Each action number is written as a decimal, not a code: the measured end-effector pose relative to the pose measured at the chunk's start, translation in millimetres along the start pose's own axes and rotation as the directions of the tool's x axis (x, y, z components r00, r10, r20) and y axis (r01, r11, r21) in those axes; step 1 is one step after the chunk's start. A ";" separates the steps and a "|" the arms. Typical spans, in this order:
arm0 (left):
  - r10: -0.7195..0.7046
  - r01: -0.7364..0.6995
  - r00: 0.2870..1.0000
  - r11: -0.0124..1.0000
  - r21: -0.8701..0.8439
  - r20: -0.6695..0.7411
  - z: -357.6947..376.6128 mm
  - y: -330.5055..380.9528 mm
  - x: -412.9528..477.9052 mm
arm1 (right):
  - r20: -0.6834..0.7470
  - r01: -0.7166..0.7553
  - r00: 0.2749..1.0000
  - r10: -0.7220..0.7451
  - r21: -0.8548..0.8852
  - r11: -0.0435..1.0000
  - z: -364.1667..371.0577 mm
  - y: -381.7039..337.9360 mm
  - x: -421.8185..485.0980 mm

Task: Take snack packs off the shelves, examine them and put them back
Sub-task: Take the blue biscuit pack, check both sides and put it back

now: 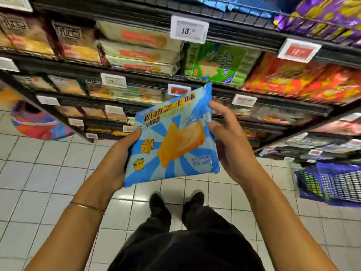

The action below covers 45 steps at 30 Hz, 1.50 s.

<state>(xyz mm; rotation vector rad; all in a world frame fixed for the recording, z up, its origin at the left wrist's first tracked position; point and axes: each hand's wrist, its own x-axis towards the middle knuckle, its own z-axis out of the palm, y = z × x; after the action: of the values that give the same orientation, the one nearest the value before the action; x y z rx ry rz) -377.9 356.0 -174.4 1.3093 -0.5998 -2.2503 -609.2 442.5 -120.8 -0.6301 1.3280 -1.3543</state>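
Note:
I hold a light-blue snack pack point(172, 137) with a yellow cracker picture and cheese drawings, face up, in front of the shelves point(214, 90). My left hand point(121, 155) grips its left edge, thumb on the front and fingers hidden behind. My right hand point(226, 137) grips the right edge, thumb pressing near the upper right corner. The pack is tilted, its top toward the shelves, and it is off the shelf, above the floor.
Black wire shelves hold a green pack point(220, 63), orange packs point(304, 79), purple packs point(322, 18) and beige boxes point(140, 47), with price tags point(188, 29) on the rails. A blue shopping basket point(330, 182) stands on the tiled floor at right. My shoes point(175, 200) are below.

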 end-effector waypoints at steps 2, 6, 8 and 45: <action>0.036 -0.036 0.999 0.999 0.014 -0.008 4.6 -4.1 -3.1 | -0.002 0.033 0.999 -0.033 0.014 0.999 -5.5 1.4 -8.7; 0.131 -0.131 0.991 0.990 0.047 -0.006 27.1 -14.3 -15.4 | 0.002 0.092 0.996 -0.092 0.071 0.993 -25.4 0.3 -24.6; 0.186 -0.184 0.982 0.979 0.085 -0.015 39.4 -21.7 -23.7 | -0.026 0.078 0.997 -0.076 0.053 0.996 -37.8 -3.8 -34.3; 0.410 -0.433 0.900 0.799 0.418 0.150 128.7 -114.8 -89.7 | 0.032 0.024 0.999 -0.025 0.019 1.000 -165.3 25.0 -128.1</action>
<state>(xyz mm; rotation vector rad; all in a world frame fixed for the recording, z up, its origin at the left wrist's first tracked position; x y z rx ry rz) -472.1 517.8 -122.0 1.1597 -1.3466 -1.8358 -716.0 622.6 -144.1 -0.6546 1.2842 -1.3700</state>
